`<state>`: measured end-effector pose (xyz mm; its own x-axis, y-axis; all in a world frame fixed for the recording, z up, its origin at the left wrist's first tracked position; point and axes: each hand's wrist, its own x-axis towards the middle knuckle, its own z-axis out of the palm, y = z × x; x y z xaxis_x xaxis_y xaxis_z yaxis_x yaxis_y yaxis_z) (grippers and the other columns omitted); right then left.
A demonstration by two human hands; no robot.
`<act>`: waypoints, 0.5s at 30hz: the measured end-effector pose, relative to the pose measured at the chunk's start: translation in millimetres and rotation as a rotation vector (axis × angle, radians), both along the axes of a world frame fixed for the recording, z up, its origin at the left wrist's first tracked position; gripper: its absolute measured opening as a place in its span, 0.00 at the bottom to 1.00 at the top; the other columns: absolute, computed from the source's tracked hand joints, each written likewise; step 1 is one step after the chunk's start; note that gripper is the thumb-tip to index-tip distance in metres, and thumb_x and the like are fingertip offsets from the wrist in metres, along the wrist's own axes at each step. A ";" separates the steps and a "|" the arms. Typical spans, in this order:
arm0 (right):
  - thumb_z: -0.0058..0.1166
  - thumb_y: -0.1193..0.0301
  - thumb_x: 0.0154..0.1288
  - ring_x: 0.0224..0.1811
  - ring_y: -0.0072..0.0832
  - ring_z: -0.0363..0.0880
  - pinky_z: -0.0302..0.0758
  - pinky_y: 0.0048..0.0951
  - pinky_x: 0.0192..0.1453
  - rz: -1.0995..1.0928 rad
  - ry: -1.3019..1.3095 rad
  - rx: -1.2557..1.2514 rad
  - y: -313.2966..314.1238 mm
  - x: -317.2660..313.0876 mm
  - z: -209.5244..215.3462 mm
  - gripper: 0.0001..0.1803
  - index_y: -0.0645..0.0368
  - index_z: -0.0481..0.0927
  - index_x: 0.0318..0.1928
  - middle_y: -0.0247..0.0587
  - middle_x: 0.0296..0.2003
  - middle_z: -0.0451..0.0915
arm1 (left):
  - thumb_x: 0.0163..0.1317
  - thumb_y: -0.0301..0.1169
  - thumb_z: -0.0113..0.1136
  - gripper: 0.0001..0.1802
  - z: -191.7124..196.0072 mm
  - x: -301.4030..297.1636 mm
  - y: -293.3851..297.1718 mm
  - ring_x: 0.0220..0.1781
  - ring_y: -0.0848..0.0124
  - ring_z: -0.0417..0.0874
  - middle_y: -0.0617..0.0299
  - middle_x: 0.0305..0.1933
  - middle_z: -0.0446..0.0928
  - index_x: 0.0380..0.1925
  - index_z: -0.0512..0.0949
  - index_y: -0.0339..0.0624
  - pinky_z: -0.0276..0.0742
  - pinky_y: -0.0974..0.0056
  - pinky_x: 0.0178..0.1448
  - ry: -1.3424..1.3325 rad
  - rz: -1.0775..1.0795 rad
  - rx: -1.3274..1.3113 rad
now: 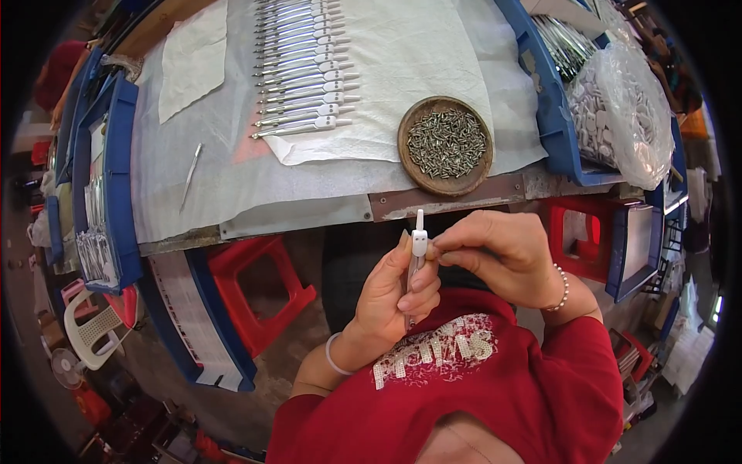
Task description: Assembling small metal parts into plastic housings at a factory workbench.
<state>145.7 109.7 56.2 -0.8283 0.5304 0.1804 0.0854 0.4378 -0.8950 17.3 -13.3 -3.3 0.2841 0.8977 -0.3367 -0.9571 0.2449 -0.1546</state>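
Above my lap, my left hand (394, 294) is closed around a drawing compass (420, 241) with a white plastic head and metal legs. It stands upright, its narrow white handle tip pointing toward the table. My right hand (498, 251) is beside the head, thumb and fingers pinched together close to its right side. Whatever lies in that pinch is too small or hidden to make out. Just beyond my hands, a round wooden bowl (404, 158) holds many small metal screws or pins (447, 143). Similar white-headed compasses (305, 100) lie in a row on the table.
White sheeting (201, 185) covers the table; a thin metal piece (190, 178) lies on it. A blue bin (553, 127) at right holds metal parts and a bag of white heads (618, 116). Blue trays (116, 185) stand at left. Red stools (259, 294) are below the table edge.
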 end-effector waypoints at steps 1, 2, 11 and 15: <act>0.58 0.81 0.52 0.30 0.34 0.81 0.75 0.26 0.33 -0.002 -0.002 -0.002 -3.1 0.5 -1.0 0.10 0.63 0.78 0.37 0.42 0.29 0.79 | 0.71 0.47 0.33 0.22 -0.3 0.5 -0.2 0.11 0.82 0.58 0.68 0.18 0.63 0.35 0.69 0.40 0.54 0.75 0.17 0.006 -0.007 -0.016; 0.58 0.81 0.52 0.30 0.35 0.80 0.75 0.26 0.32 -0.014 -0.013 -0.003 -5.5 0.8 -1.8 0.10 0.62 0.77 0.37 0.43 0.29 0.79 | 0.71 0.47 0.33 0.22 -1.2 1.4 -0.8 0.11 0.82 0.58 0.68 0.18 0.63 0.35 0.69 0.40 0.54 0.75 0.17 0.006 -0.007 -0.017; 0.58 0.82 0.49 0.28 0.35 0.77 0.74 0.27 0.30 -0.067 0.133 0.089 -16.7 -5.1 -19.6 0.10 0.61 0.74 0.33 0.41 0.28 0.76 | 0.71 0.46 0.36 0.19 12.1 6.5 0.2 0.10 0.82 0.57 0.68 0.18 0.64 0.34 0.67 0.42 0.52 0.75 0.14 0.341 -0.010 -0.038; 0.60 0.82 0.47 0.30 0.34 0.77 0.74 0.26 0.32 -0.113 0.131 0.096 -20.5 -5.2 -17.5 0.10 0.61 0.75 0.32 0.42 0.30 0.75 | 0.70 0.46 0.38 0.18 11.5 7.6 -1.5 0.10 0.82 0.56 0.67 0.18 0.65 0.36 0.66 0.43 0.52 0.76 0.14 0.417 0.015 0.010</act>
<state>140.5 89.3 38.7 -0.7310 0.5936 0.3365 0.0244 0.5156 -0.8565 24.9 -14.8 8.2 0.1124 0.9045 -0.4114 -0.9408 0.2301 0.2489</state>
